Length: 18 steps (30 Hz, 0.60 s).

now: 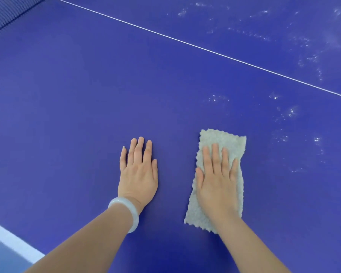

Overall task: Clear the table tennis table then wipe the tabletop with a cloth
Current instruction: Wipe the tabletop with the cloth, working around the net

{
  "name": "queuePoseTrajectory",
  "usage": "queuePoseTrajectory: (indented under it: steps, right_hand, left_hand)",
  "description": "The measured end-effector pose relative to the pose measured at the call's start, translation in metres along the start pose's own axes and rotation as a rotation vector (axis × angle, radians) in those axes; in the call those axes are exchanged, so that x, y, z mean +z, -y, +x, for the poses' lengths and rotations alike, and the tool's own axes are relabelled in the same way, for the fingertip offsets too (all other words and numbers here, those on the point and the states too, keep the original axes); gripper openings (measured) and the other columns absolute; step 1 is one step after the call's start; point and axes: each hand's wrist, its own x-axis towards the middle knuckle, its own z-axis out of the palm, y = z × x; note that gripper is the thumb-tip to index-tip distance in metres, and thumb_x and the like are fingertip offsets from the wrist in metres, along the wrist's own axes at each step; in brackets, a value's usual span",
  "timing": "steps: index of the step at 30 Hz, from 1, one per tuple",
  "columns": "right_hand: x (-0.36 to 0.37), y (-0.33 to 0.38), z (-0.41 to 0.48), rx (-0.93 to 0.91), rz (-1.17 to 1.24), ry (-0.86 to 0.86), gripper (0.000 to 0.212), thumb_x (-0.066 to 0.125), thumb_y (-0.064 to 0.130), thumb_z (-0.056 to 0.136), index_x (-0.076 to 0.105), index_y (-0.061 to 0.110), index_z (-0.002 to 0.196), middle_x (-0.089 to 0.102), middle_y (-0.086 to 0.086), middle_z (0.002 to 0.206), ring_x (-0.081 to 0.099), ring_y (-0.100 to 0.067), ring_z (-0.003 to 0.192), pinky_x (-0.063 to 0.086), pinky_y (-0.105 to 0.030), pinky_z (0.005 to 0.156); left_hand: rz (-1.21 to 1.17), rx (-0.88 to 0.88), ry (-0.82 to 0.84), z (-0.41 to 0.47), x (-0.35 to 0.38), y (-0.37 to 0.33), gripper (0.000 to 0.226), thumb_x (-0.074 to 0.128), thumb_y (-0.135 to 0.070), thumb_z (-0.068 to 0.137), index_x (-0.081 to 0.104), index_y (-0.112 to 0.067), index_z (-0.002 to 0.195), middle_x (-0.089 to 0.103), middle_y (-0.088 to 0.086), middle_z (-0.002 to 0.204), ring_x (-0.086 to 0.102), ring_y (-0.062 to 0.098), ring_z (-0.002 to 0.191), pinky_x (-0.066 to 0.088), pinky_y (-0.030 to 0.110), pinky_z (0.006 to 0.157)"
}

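Wiping is judged under way: the cloth (220, 154) is pressed flat onto the blue tabletop (77, 95) by the right hand (218, 180), fingers straight, the left hand (139, 170) laid open beside it, and the speckled patch (287, 113) to the right would be swept next

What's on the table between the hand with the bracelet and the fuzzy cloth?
Nothing. In the head view, only a bare strip of blue tabletop separates the left hand, lying flat, from the cloth under the right hand.
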Motion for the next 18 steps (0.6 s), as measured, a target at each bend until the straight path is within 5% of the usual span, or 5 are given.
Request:
queuePoseTrajectory:
  steps: [3, 6, 10, 14, 18]
  right_hand:
    - [0.003, 0.031, 0.019, -0.248, -0.015, 0.027, 0.059, 0.011, 0.039, 0.105, 0.011, 0.018, 0.160, 0.005, -0.005, 0.168, 0.000, -0.028, 0.154, 0.011, -0.055, 0.122]
    - [-0.003, 0.036, 0.082, -0.328, -0.020, 0.019, 0.058, 0.010, 0.040, 0.106, 0.000, 0.023, 0.160, -0.006, 0.001, 0.168, -0.010, -0.022, 0.154, -0.002, -0.050, 0.124]
    - [-0.011, -0.001, 0.119, -0.148, 0.004, 0.022, 0.057, 0.009, 0.039, 0.106, -0.001, 0.025, 0.160, -0.008, 0.003, 0.167, -0.012, -0.020, 0.153, -0.006, -0.047, 0.124]
    - [-0.005, -0.027, 0.079, 0.118, 0.024, 0.002, 0.060, 0.003, 0.041, 0.102, -0.007, 0.024, 0.159, -0.011, 0.003, 0.167, -0.013, -0.020, 0.153, -0.005, -0.047, 0.124]
    - [-0.002, -0.013, 0.049, 0.096, 0.015, -0.027, 0.061, -0.002, 0.041, 0.102, -0.003, 0.020, 0.159, -0.006, -0.002, 0.167, -0.009, -0.023, 0.154, 0.002, -0.050, 0.124]
  left_hand:
    - [0.002, 0.003, 0.014, -0.001, 0.002, 0.002, 0.059, 0.015, -0.034, 0.100, 0.032, -0.010, 0.151, 0.029, 0.011, 0.158, 0.019, 0.028, 0.149, 0.013, 0.050, 0.122]
    - [0.016, 0.007, 0.030, -0.002, -0.002, 0.001, 0.060, 0.013, -0.034, 0.100, 0.031, -0.010, 0.152, 0.029, 0.011, 0.158, 0.019, 0.028, 0.149, 0.012, 0.049, 0.122]
    - [-0.021, -0.004, 0.000, -0.001, -0.004, 0.001, 0.054, 0.027, -0.032, 0.101, 0.040, -0.007, 0.147, 0.037, 0.014, 0.153, 0.029, 0.032, 0.145, 0.014, 0.048, 0.122]
    - [-0.135, 0.059, -0.079, 0.023, -0.008, -0.010, 0.042, 0.051, -0.019, 0.095, 0.053, 0.001, 0.132, 0.049, 0.020, 0.137, 0.045, 0.040, 0.130, 0.032, 0.054, 0.113]
    - [-0.073, 0.074, -0.025, 0.070, -0.006, -0.029, 0.058, 0.030, -0.033, 0.102, 0.023, -0.008, 0.154, 0.018, 0.014, 0.161, 0.010, 0.030, 0.151, 0.006, 0.047, 0.123]
